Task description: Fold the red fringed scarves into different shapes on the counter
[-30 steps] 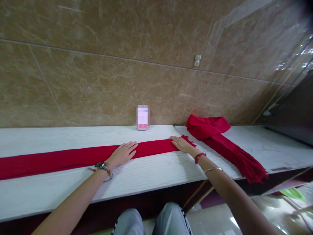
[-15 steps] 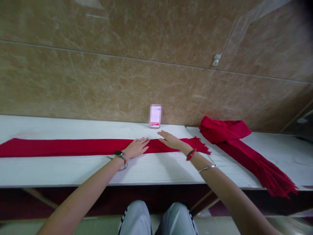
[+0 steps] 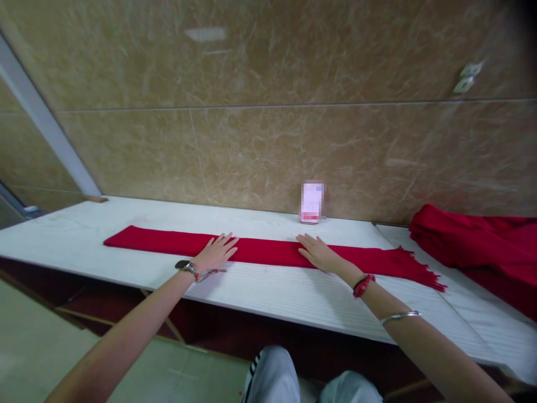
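Note:
A red scarf (image 3: 268, 251), folded into a long narrow strip, lies flat across the white tabletop. Its fringed end points right and its plain folded end left. My left hand (image 3: 215, 252) rests on the strip left of its middle, fingers spread. Farther right, my right hand (image 3: 319, 253) lies over the same strip with fingers stretched out. Neither hand grips the cloth. Beyond the fringe, a second red scarf (image 3: 470, 246) lies loosely bunched, cut off by the right edge of the view.
A phone (image 3: 312, 202) with a blurred screen leans against the tiled wall behind the white tabletop (image 3: 268, 291). A socket (image 3: 466, 78) is fixed on the wall at upper right. Open dark red shelves (image 3: 226, 330) sit below the table edge, near my knees.
The view has turned left, bringing the scarf's left end into sight. My hands are farther apart along the strip, and the right hand now lies flatter on it.

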A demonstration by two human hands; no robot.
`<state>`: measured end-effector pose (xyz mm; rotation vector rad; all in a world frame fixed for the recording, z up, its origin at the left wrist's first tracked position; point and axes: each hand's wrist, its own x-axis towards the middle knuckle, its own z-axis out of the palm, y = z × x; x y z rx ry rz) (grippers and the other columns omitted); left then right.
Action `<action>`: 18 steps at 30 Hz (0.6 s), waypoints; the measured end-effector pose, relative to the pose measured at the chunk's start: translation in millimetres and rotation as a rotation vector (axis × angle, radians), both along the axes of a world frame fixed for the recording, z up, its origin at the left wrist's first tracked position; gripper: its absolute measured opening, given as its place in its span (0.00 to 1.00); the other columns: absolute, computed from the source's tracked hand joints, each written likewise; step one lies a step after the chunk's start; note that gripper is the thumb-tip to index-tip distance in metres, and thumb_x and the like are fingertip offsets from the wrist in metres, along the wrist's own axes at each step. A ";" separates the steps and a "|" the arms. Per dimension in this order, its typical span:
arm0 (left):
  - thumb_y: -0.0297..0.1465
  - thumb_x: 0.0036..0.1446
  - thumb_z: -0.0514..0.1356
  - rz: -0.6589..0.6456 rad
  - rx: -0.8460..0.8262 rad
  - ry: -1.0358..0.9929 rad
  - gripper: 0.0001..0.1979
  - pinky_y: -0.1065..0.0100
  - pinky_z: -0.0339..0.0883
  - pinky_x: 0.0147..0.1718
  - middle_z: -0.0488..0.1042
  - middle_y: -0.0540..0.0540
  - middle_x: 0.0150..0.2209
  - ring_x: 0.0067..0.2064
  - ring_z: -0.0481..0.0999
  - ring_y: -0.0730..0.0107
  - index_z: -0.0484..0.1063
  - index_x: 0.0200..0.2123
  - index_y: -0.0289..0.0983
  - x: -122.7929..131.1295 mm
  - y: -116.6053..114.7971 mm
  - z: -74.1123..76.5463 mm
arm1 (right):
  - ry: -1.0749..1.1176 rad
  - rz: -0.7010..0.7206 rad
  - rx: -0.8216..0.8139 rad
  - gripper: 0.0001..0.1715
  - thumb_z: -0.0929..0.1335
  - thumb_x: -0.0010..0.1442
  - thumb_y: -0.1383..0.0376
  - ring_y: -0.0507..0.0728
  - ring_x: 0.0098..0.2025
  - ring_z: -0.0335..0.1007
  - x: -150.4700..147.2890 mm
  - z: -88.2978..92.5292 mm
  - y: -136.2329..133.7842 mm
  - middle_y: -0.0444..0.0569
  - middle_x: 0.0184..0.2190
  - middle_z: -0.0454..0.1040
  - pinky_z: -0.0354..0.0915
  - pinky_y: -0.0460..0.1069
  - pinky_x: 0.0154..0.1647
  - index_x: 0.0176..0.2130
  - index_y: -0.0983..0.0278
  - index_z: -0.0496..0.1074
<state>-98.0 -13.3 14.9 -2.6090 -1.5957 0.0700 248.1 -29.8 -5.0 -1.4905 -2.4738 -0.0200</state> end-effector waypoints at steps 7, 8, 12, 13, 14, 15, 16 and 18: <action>0.36 0.65 0.40 -0.073 -0.028 -0.013 0.23 0.52 0.45 0.57 0.45 0.43 0.64 0.64 0.45 0.59 0.50 0.62 0.41 13.6 -1.9 5.0 | -0.013 0.260 -0.014 0.30 0.52 0.64 0.56 0.61 0.63 0.45 -104.6 13.7 6.4 0.55 0.62 0.52 0.48 0.61 0.60 0.61 0.67 0.53; 0.36 0.65 0.40 -0.081 -0.018 -0.014 0.23 0.54 0.46 0.57 0.46 0.43 0.64 0.64 0.45 0.60 0.51 0.61 0.41 8.0 -2.0 4.7 | -0.025 0.267 -0.021 0.30 0.52 0.65 0.57 0.61 0.63 0.45 -109.8 10.1 6.8 0.55 0.62 0.52 0.48 0.61 0.60 0.61 0.66 0.53; 0.36 0.65 0.39 -0.001 0.030 -0.037 0.23 0.57 0.46 0.58 0.48 0.44 0.64 0.63 0.48 0.62 0.51 0.61 0.41 -40.1 -0.4 1.2 | -0.045 0.276 -0.042 0.30 0.51 0.65 0.55 0.60 0.63 0.45 -104.9 -3.1 8.5 0.53 0.63 0.51 0.47 0.61 0.60 0.62 0.65 0.52; 0.36 0.65 0.39 0.047 0.037 -0.042 0.23 0.57 0.46 0.58 0.49 0.44 0.64 0.63 0.48 0.62 0.51 0.62 0.41 -54.9 0.5 0.5 | -0.048 0.283 -0.056 0.31 0.50 0.65 0.55 0.61 0.63 0.45 -102.8 -3.6 9.7 0.53 0.63 0.50 0.47 0.62 0.60 0.62 0.66 0.51; 0.37 0.65 0.40 0.096 0.040 -0.042 0.23 0.56 0.46 0.58 0.49 0.44 0.63 0.63 0.49 0.61 0.51 0.62 0.41 -68.7 1.5 0.2 | -0.056 0.288 -0.068 0.31 0.50 0.65 0.55 0.62 0.63 0.44 -102.9 -2.7 11.3 0.53 0.63 0.50 0.47 0.63 0.60 0.62 0.66 0.51; 0.37 0.64 0.40 0.141 0.036 -0.038 0.23 0.56 0.46 0.57 0.49 0.44 0.63 0.63 0.49 0.60 0.51 0.62 0.41 -80.6 2.4 0.2 | -0.064 0.289 -0.073 0.31 0.50 0.65 0.55 0.63 0.63 0.44 -105.9 -0.4 13.2 0.54 0.63 0.50 0.46 0.64 0.59 0.62 0.66 0.52; 0.37 0.64 0.40 0.179 0.029 -0.033 0.23 0.55 0.46 0.57 0.49 0.44 0.64 0.63 0.48 0.60 0.51 0.61 0.41 -89.8 3.2 0.5 | -0.068 0.288 -0.071 0.31 0.50 0.65 0.55 0.63 0.63 0.43 -112.1 3.0 15.3 0.54 0.63 0.50 0.46 0.65 0.59 0.61 0.66 0.52; 0.38 0.64 0.39 0.225 0.007 -0.031 0.23 0.53 0.46 0.57 0.48 0.45 0.64 0.63 0.47 0.59 0.51 0.61 0.42 -99.5 4.1 1.4 | -0.056 0.295 -0.049 0.32 0.50 0.64 0.54 0.64 0.64 0.41 -133.3 10.9 18.8 0.55 0.63 0.49 0.44 0.66 0.60 0.61 0.66 0.52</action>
